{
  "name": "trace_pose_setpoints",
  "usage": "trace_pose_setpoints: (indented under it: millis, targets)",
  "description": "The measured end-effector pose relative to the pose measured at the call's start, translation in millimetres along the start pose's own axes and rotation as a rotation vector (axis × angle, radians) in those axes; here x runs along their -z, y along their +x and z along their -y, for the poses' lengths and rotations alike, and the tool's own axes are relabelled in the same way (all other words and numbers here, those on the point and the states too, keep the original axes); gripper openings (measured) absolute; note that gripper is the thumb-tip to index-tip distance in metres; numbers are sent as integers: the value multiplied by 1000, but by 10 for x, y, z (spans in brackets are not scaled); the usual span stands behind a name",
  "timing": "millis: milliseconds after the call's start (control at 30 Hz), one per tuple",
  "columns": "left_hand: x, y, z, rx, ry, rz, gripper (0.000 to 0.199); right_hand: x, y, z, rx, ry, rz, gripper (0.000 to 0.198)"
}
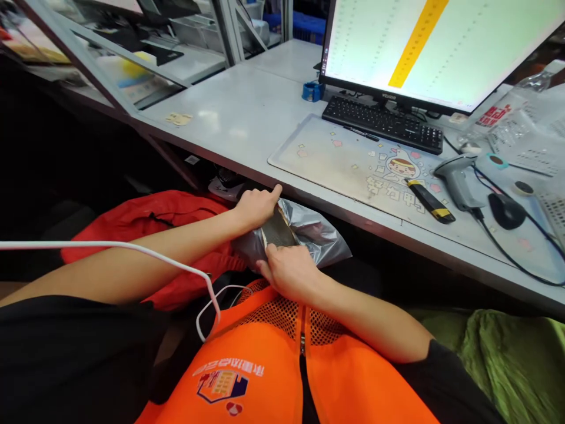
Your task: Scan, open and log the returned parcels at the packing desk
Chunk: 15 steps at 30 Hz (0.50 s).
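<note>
A shiny silver-grey plastic mailing bag (324, 232) rests over my lap, just below the front edge of the desk. Its opening gapes, with a ragged pale edge and a dull grey-brown surface showing inside; I cannot make out what that surface is. On the far left side of the opening, my left hand (259, 207) is closed on the bag's edge, its thumb sticking out toward the desk. Nearer to me, my right hand (291, 268) pinches the near edge, fingers curled and partly hidden.
On the desk (229, 112) are a monitor (424, 53), a keyboard (384, 123), a yellow-black utility knife (429, 200), a barcode scanner (457, 179), a mouse (507, 210) and a blue tape roll (313, 91). Red fabric (176, 218) lies left; a white cable (132, 247) crosses my left arm.
</note>
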State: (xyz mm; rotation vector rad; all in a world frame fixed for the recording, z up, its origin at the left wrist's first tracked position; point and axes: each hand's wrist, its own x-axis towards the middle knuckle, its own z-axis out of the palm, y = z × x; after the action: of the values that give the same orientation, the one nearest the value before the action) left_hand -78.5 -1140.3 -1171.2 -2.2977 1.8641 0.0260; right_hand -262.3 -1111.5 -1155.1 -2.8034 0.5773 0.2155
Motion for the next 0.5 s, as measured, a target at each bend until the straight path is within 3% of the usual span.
trace_pose_setpoints:
  millis: [133,267,400,500]
  targets:
    - [-177,9,346,-4,10,-58,46,-76,-45,127,93,-46,-6,31]
    - [-320,111,623,120,-14,26,48,-97,-214,248,221,-75,22,26]
    - [-401,189,683,192,-28,72,46,-82,-441,343,348,-66,38,15]
    - [-380,245,636,179,-26,103,42,-85,-554,309,344,-71,53,12]
